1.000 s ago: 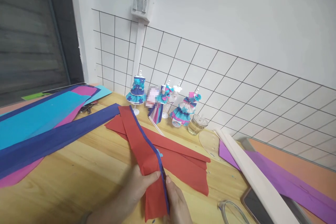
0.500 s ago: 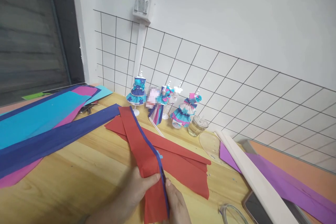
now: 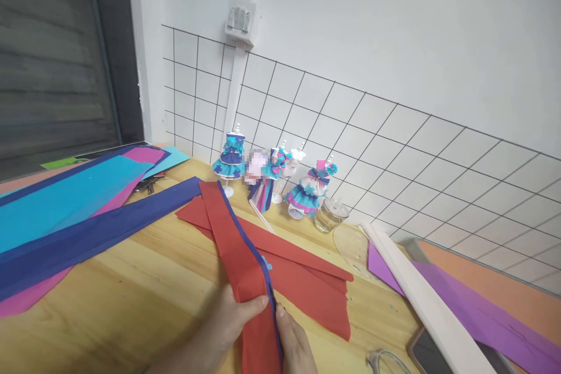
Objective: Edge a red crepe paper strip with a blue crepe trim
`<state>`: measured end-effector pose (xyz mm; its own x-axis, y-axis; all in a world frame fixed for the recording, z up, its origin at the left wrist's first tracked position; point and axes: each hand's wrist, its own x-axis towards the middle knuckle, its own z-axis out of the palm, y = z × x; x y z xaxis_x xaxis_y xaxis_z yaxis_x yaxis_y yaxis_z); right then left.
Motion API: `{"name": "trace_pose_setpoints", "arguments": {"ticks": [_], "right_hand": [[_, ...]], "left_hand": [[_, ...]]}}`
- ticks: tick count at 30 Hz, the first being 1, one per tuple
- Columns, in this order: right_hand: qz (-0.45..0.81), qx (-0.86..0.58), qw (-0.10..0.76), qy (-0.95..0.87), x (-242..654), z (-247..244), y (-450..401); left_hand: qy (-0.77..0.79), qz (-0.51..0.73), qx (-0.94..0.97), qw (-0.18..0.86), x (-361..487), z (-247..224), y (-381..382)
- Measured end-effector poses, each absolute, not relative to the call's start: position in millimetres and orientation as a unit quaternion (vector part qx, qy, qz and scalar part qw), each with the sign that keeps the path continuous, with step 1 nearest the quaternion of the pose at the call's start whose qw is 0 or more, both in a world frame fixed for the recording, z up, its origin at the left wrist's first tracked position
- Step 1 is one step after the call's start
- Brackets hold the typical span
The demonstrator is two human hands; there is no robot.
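A red paper strip (image 3: 243, 272) with a narrow blue edge (image 3: 249, 239) lies raised before me, running from the table's far side down towards my body. My left hand (image 3: 239, 315) grips the strip, its thumb flat on top and the fingers hidden beneath. At the strip's right edge, my right hand (image 3: 294, 339) is closed around what look like scissors (image 3: 270, 291). Only a bit of dark blade shows, against the blue edge; the handles are hidden. Under the strip lie more red paper pieces (image 3: 315, 292). A small light-blue flower shape (image 3: 266, 263) sits beside the edge.
Blue folded paper (image 3: 109, 219) and turquoise sheets (image 3: 65, 193) cover the left. Small dress stands (image 3: 230, 155), a glass (image 3: 331, 216) and a wire grid (image 3: 333, 111) are at the back. To the right lie a white roll (image 3: 421, 280), purple paper (image 3: 495, 310), a phone (image 3: 432, 350) and tape (image 3: 388, 362).
The dark blade has shifted slightly up along the blue edge with my right hand. My left hand keeps its hold on the red strip. The view has tipped a little.
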<state>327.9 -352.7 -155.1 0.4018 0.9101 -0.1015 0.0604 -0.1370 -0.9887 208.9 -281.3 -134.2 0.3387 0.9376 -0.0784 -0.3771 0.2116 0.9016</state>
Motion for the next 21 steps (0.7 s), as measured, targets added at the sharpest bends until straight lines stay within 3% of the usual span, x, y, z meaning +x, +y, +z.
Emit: {"name": "trace_pose_setpoints", "arguments": {"ticks": [14,21], "right_hand": [[0.432,-0.625,0.552,-0.345,321.8,-139.0,-349.9],[0.364,-0.659,0.551,-0.360,316.6,-138.4,-347.2]], "left_hand": [[0.323,0.460,0.403,0.722,207.7,-130.8,-283.6],[0.326,0.461,0.358,0.744,208.5,-126.8,-283.9]]}}
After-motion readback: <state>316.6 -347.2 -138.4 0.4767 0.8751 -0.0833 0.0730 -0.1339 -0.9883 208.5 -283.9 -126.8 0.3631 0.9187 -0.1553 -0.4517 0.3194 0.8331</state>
